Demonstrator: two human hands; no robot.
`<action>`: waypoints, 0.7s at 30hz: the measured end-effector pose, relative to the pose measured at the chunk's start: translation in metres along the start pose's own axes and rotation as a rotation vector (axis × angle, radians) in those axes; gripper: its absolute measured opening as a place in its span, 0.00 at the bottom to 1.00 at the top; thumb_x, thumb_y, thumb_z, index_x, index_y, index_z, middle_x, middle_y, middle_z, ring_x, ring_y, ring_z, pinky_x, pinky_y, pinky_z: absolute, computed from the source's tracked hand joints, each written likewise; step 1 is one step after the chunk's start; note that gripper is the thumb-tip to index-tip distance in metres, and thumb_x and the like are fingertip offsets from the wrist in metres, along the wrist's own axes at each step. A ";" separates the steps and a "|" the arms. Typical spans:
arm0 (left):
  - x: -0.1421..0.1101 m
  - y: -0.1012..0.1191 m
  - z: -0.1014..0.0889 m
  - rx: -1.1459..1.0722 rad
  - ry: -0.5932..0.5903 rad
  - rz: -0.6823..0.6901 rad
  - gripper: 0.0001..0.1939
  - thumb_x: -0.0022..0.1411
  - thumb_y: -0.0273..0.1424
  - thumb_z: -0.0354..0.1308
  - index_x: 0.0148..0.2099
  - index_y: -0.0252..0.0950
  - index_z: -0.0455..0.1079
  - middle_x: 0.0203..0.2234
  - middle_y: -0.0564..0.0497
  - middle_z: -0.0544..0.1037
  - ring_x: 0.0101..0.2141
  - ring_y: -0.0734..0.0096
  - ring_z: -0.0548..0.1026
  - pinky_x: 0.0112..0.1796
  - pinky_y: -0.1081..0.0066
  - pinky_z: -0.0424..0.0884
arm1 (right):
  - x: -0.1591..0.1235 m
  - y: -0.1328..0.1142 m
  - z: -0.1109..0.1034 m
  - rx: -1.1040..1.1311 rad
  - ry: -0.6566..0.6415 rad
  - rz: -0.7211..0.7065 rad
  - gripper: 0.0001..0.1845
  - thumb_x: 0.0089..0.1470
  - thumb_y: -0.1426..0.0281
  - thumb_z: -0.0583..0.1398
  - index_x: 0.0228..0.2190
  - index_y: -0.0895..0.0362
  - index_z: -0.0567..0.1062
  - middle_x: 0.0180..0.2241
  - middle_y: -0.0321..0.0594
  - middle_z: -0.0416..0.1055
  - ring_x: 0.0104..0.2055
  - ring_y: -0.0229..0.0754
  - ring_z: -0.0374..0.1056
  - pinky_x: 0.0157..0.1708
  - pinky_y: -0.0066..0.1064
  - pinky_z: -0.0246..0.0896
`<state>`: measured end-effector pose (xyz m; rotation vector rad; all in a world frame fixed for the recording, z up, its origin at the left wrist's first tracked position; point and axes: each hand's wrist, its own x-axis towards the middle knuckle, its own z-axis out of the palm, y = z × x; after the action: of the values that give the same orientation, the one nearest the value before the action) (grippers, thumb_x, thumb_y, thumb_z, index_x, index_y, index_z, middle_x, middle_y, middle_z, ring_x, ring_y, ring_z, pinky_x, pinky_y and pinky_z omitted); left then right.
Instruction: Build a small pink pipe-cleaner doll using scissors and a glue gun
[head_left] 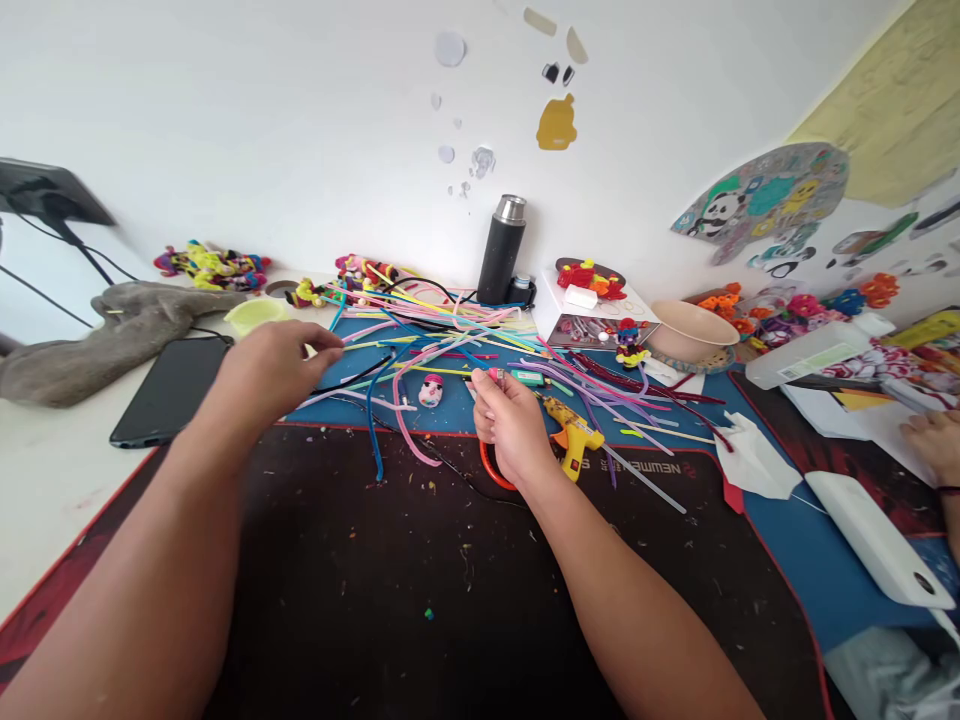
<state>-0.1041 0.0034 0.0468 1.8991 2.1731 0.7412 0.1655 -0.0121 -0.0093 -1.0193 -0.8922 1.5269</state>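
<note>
My left hand [262,370] hovers at the left end of a pile of coloured pipe cleaners [450,340], fingers stretched forward and thumb slightly apart. I see nothing clearly held in it. My right hand [514,425] is closed, thumb on top, around a small pink piece [496,375] whose shape is mostly hidden by the fingers. An orange loop [491,465] shows below that hand. Just right of it lies a yellow hot glue gun [572,435] with a clear glue stick [645,480] behind it. A small doll head with a pink cap [430,391] sits between my hands.
A phone [171,390] lies at the left. Behind the pile stand a black flask [502,250] and a white box [559,305]. A beige bowl [694,333], a clear bottle [817,350] and a white device [874,540] are at the right, near another person's hand [934,445].
</note>
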 end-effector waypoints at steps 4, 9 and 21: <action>0.009 -0.010 0.026 0.119 -0.121 0.121 0.15 0.64 0.39 0.60 0.44 0.38 0.85 0.40 0.43 0.87 0.40 0.50 0.81 0.39 0.63 0.70 | -0.001 0.001 0.000 -0.011 -0.008 0.013 0.28 0.47 0.47 0.75 0.31 0.55 0.73 0.19 0.23 0.52 0.18 0.28 0.44 0.18 0.25 0.35; 0.016 -0.028 0.057 0.163 -0.184 0.196 0.13 0.62 0.40 0.61 0.41 0.44 0.86 0.38 0.44 0.87 0.42 0.44 0.81 0.39 0.60 0.69 | 0.000 0.002 -0.001 -0.033 -0.008 0.014 0.27 0.48 0.47 0.75 0.31 0.55 0.72 0.19 0.23 0.52 0.18 0.29 0.44 0.18 0.26 0.35; -0.005 0.011 0.026 -0.082 -0.023 0.088 0.22 0.68 0.43 0.53 0.50 0.37 0.83 0.32 0.49 0.84 0.30 0.62 0.74 0.34 0.68 0.66 | 0.001 0.007 -0.002 -0.063 -0.035 0.020 0.29 0.49 0.46 0.74 0.30 0.53 0.70 0.19 0.24 0.52 0.19 0.29 0.44 0.18 0.26 0.36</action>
<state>-0.0827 0.0060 0.0286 1.9621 2.0246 0.8064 0.1648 -0.0123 -0.0165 -1.0521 -0.9624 1.5458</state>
